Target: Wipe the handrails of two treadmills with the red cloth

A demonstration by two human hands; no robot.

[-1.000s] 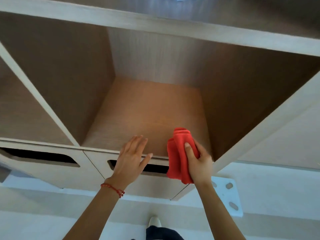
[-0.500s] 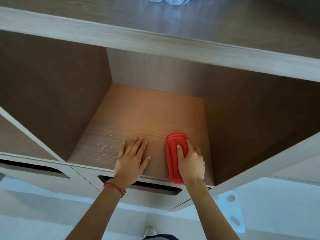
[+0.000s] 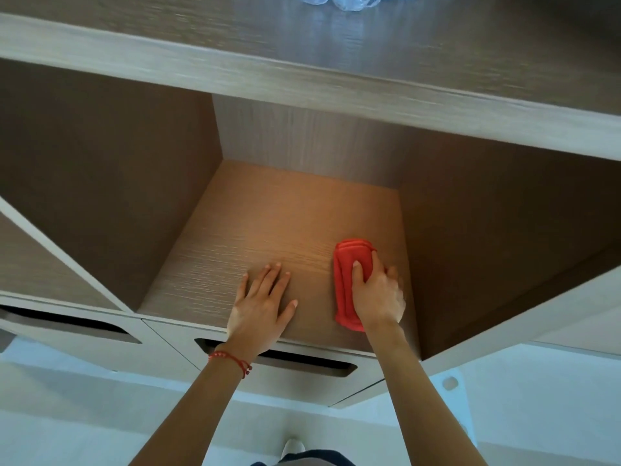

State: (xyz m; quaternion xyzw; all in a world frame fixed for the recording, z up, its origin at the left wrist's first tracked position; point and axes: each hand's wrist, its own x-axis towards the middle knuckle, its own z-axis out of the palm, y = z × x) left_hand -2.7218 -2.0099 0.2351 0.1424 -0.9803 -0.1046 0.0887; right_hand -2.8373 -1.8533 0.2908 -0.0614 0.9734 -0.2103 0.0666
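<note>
The folded red cloth (image 3: 347,280) lies on the wooden floor of an open shelf compartment (image 3: 268,230), near its right wall. My right hand (image 3: 378,294) rests on top of the cloth, fingers curled over it and pressing it down. My left hand (image 3: 260,304) lies flat on the shelf floor to the left of the cloth, fingers spread, holding nothing. A red string bracelet circles my left wrist. No treadmill or handrail is in view.
The compartment has dark side walls and a pale top board (image 3: 302,85) above. Drawers with slot handles (image 3: 279,358) sit below the shelf's front edge. Something clear and shiny (image 3: 342,1) lies on the top surface. Pale floor and a shoe tip (image 3: 294,445) show below.
My right hand has carried the cloth from the front edge into the compartment and laid it on the shelf floor. My left hand has slid forward onto the shelf, flat.
</note>
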